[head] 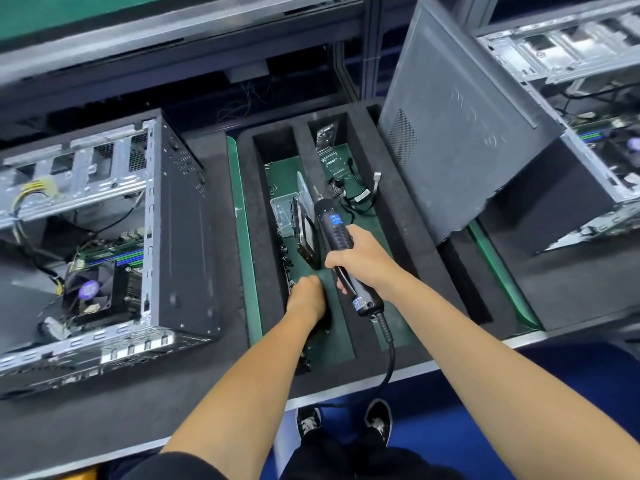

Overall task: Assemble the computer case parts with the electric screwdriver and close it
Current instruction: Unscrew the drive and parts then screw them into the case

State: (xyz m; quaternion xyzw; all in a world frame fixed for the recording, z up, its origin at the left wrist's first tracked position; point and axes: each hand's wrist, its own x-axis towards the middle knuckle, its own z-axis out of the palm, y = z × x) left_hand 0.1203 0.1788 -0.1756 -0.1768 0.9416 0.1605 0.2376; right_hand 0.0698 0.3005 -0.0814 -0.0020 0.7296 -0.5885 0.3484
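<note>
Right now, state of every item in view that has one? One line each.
Left computer case: side open, internals exposed, panel off.
Side panel: detached, propped tilted against the right case.
Right case: open, fan visible.
Electric screwdriver: lifted over the foam tray, gripped by right hand.
Left hand: curled, down in the screw compartment; contents hidden.
Foam tray: holds loose screws, cables, a drive.

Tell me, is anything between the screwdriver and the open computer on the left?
Yes. The right hand holds the electric screwdriver over the foam tray. The left hand, reaching down among the small screws, and the tray's left wall lie between it and the open computer case.
</note>
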